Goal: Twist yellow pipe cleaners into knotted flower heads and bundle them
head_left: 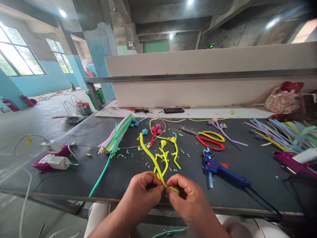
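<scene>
Both my hands meet at the table's front edge, pinching a yellow pipe cleaner (151, 155). My left hand (143, 191) has thumb and fingertips closed on it, and its long end leans up and away. My right hand (185, 195) grips the same strand close by, with a short yellow end showing by its thumb. Just beyond lie yellow pipe cleaner pieces with knobbed tops (163, 145) and short yellow offcuts. A red branched piece (156, 132) and a blue ball (144, 131) lie farther back. The exact twist between my fingertips is hidden.
Scissors (210, 137) with red and yellow handles lie right of centre, a blue glue gun (225, 173) nearer. Pipe cleaner bundles lie left (120, 135) and right (289, 132). Power strips (53, 160) with cables sit left and right. A phone (174, 110) lies at the back.
</scene>
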Demonstrator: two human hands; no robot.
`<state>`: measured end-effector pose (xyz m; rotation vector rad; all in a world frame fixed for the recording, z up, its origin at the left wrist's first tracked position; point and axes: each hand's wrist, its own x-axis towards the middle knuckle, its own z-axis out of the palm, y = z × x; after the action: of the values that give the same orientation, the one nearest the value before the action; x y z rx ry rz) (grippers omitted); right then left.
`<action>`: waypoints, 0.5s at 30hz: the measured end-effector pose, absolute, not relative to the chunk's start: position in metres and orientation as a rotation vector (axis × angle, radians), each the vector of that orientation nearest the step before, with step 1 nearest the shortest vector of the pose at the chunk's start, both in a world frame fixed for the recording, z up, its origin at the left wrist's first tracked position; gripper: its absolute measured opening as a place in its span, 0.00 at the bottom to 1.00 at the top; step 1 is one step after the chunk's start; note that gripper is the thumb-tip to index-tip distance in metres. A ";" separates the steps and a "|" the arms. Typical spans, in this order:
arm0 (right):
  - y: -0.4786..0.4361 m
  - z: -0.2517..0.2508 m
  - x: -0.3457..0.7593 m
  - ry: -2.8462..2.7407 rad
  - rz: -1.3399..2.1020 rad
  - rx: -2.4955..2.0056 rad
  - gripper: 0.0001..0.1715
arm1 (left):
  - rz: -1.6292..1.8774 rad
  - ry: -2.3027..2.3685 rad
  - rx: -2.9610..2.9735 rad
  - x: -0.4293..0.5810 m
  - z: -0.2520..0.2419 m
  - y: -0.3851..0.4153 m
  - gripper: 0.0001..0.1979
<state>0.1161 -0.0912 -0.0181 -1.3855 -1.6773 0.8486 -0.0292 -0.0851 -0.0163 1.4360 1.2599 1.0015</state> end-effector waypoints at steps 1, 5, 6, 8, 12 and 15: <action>-0.091 -0.019 0.115 -1.608 0.931 -1.393 0.05 | 1.027 1.269 1.495 -0.029 -0.019 -0.086 0.04; -0.090 -0.019 0.114 -1.270 1.416 -1.294 0.08 | 1.146 1.267 1.670 -0.029 -0.028 -0.087 0.07; -0.090 -0.018 0.114 -1.187 1.528 -1.227 0.09 | 1.159 1.254 1.671 -0.029 -0.030 -0.088 0.07; -0.090 -0.014 0.116 -1.056 1.679 -1.111 0.09 | 1.156 1.225 1.675 -0.029 -0.032 -0.089 0.07; -0.087 -0.008 0.122 -1.032 1.779 -1.140 0.09 | 1.193 1.224 1.961 -0.034 -0.026 -0.094 0.06; -0.084 -0.007 0.126 -1.222 1.681 -1.279 0.05 | 1.215 1.289 2.344 -0.039 -0.013 -0.098 0.17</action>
<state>0.1256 -0.0840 -0.0069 -1.2792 -1.2221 1.6806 -0.0390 -0.0980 -0.0131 2.3443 1.2890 1.2153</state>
